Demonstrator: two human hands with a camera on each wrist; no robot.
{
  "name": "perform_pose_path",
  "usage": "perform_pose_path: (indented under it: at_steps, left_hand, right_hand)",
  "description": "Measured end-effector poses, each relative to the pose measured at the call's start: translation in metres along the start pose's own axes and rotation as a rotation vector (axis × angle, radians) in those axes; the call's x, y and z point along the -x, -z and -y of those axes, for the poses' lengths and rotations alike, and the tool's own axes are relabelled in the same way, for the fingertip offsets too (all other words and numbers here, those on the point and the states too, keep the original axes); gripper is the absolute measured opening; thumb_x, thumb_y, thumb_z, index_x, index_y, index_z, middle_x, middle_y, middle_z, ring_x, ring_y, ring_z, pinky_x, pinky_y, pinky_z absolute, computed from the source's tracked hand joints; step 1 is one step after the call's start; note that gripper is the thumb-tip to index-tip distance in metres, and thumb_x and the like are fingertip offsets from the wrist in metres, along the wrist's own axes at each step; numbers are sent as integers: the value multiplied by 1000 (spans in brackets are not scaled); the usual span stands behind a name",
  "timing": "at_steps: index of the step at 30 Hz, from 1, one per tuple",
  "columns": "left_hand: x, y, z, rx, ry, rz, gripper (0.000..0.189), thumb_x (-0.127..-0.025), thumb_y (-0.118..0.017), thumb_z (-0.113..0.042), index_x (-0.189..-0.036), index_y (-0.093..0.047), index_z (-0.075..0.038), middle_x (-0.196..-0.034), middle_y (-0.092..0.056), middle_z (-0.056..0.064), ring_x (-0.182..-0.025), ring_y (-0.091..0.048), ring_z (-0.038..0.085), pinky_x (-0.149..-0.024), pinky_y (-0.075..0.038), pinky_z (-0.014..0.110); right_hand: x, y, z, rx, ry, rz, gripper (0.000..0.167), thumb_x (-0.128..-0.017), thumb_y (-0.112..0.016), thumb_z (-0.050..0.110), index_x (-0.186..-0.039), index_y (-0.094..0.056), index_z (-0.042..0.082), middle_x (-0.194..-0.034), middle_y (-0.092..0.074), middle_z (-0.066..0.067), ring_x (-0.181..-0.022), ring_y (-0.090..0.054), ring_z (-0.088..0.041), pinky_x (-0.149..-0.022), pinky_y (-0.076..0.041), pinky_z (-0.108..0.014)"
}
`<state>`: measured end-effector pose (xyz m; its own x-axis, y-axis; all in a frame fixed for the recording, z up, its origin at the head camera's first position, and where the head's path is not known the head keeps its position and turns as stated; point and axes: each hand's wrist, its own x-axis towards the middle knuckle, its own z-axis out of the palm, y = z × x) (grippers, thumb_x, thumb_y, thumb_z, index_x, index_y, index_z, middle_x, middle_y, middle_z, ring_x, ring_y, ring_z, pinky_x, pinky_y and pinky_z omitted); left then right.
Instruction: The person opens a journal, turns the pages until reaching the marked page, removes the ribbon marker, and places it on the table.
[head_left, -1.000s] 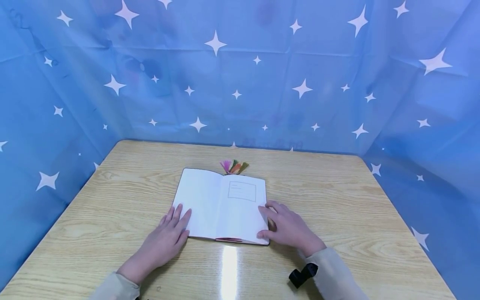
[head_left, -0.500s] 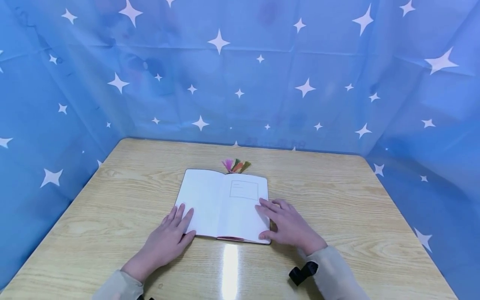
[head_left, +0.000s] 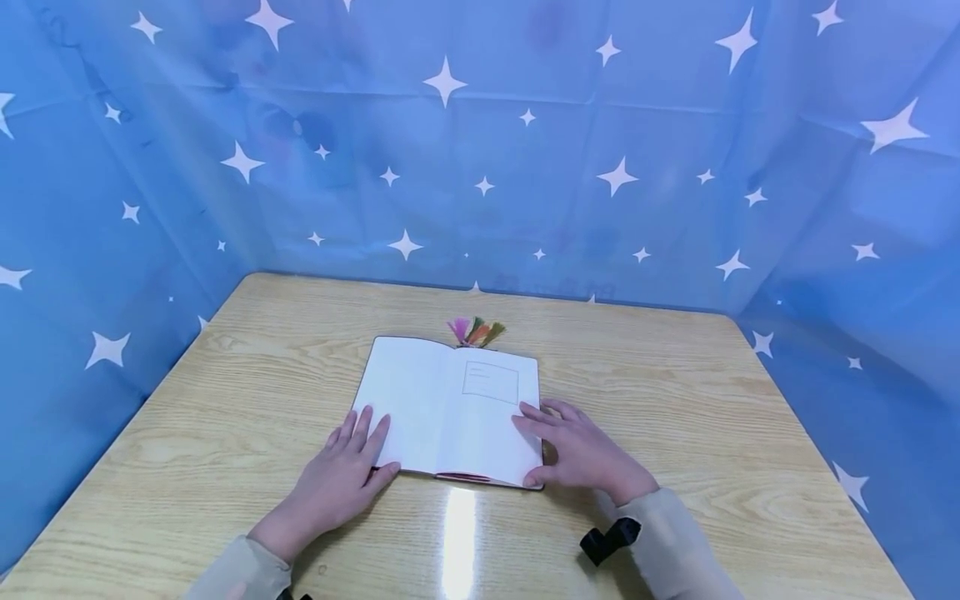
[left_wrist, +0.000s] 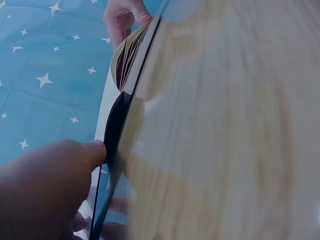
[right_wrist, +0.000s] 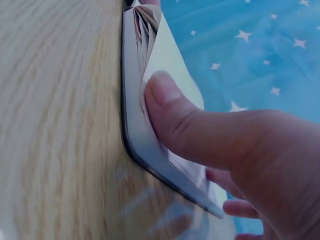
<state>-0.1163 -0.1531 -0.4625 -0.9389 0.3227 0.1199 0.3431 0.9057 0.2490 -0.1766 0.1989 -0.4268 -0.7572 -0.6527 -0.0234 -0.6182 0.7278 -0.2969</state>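
Observation:
An open notebook (head_left: 408, 404) lies on the table, with a printed box at the top of its right page and the left page blank. My left hand (head_left: 337, 479) rests with extended fingers on the lower left page; its thumb is at the bottom edge, beside the dark cover (left_wrist: 116, 122) in the left wrist view. At the right edge, my right hand (head_left: 585, 450) touches the right page with its fingers. Its thumb (right_wrist: 167, 95) presses the page near the lower corner in the right wrist view, where the inner pages bulge apart near the spine. No page stands raised in the head view.
Colourful tassels (head_left: 477, 332) stick out past the notebook's top at the spine. The wooden table (head_left: 652, 358) has a bright reflection in front of the notebook. A blue curtain (head_left: 337, 200) with white stars hangs behind and at the sides. A black wrist device (head_left: 611, 542) sits at the right sleeve.
The head view has shifted slightly, moving the whole scene a little right. My left thumb has spread a bit further right along the bottom edge. Both hands stay on the notebook.

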Motion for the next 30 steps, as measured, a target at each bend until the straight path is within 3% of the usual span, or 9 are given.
perform_pose_path:
  at_steps: [11,30]
  left_hand:
    - [-1,-2,-3,-6,-3,19,65,-97,-40,-45,-145,-29,-1,-146,-19,29,-134,-14,47,-104,-20,58]
    - [-2,2,-10,-13,21,75,84,-91,-41,-60,-145,-26,2,-147,-13,32,-134,-8,48,-105,-18,59]
  right_hand:
    - [0,0,3,7,13,-39,79,-74,-65,59,-138,-47,17,-144,-40,-5,-132,-30,-36,-106,-19,-56]
    - [1,0,8,59,62,-102,73,-81,-60,58,-138,-47,14,-144,-40,-7,-131,-34,-35,-105,-22,-55]
